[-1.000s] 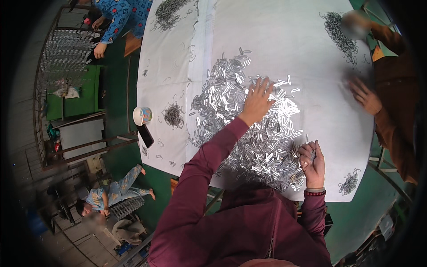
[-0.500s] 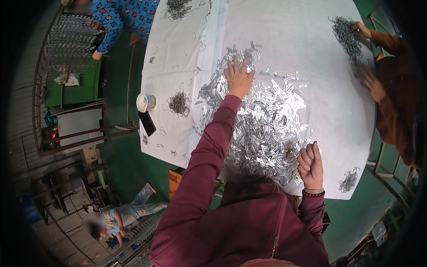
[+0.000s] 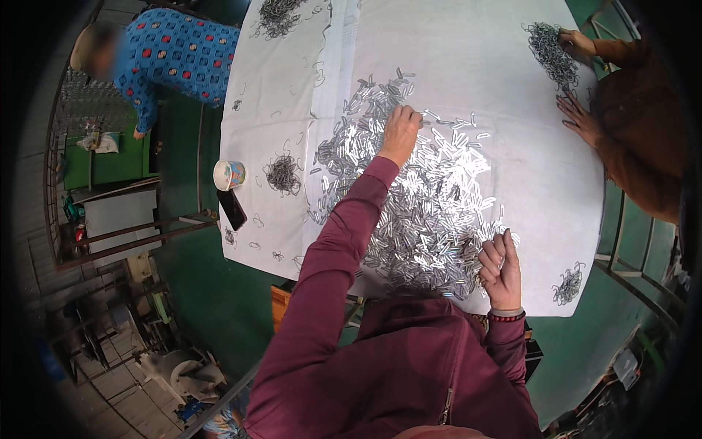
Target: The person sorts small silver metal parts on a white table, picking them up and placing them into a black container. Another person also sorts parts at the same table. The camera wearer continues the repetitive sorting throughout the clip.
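A broad heap of small, shiny, elongated metal loops lies on the white-covered table before me. My left hand reaches over the far part of the heap, its fingers bent and drawn together among the loops. Whatever is under or between those fingers is hidden. At the heap's near right edge, my right hand is curled with the palm side turned up and the thumb against the bent fingers. Some loops lie right beside it, and I cannot make out what it holds.
Tangled dark wire pieces lie at the left, far left and near right. A paper cup and a phone sit by the left edge. A brown-sleeved co-worker's hands touch another wire pile.
My left hand's spread fingers have drawn together, slightly nearer me. My right hand stays curled. The co-worker's nearer hand now rests by the wire pile; the blue-patterned person shows more fully.
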{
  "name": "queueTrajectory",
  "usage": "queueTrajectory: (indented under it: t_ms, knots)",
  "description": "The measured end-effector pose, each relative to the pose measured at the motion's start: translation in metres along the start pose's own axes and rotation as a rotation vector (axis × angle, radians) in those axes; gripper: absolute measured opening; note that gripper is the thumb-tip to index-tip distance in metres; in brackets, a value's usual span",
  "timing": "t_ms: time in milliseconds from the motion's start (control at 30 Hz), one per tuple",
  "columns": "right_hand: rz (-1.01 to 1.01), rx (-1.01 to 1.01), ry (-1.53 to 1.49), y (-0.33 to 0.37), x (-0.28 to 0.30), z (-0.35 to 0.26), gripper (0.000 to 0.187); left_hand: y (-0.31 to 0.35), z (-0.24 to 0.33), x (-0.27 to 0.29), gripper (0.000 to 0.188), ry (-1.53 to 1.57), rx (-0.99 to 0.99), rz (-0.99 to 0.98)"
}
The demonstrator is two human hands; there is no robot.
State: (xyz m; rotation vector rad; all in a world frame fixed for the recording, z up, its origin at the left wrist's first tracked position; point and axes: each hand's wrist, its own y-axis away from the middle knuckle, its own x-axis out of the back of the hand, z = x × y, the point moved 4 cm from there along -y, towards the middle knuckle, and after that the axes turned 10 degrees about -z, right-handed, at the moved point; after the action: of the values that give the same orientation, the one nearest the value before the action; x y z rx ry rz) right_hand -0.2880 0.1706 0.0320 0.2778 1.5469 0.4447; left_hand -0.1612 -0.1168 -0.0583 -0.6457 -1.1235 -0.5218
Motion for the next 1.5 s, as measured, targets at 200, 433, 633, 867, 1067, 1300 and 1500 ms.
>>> queueTrajectory:
  t_ms: [200,433,633,867,1067,1300,1500]
  knots:
    - [0.085,0.055,-0.037,-0.030,0.028,-0.009,0.027,0.001,0.040,0.023,0.017,0.382,0.094,-0.169]
    - [0.139,0.149,0.043,-0.069,0.033,-0.031,0.026,-0.015,0.083,0.041,0.025,0.458,0.032,-0.252]
    - [-0.110,0.060,-0.132,-0.049,0.017,-0.053,0.024,-0.042,0.033,-0.010,0.016,0.075,-0.091,-0.206]
    - [-0.006,0.135,-0.092,-0.043,0.049,-0.053,0.030,-0.036,0.069,0.023,0.011,0.647,0.150,-0.381]
    - [0.048,0.120,-0.050,-0.051,0.036,-0.037,0.035,0.004,0.106,0.051,0.020,0.878,0.176,-0.472]
    - [-0.053,0.084,0.001,-0.023,0.020,-0.046,0.027,0.031,0.063,-0.003,0.014,0.293,0.056,-0.353]
    - [-0.099,0.093,-0.025,0.004,0.026,-0.045,0.030,0.040,0.056,0.006,0.016,0.302,0.232,-0.281]
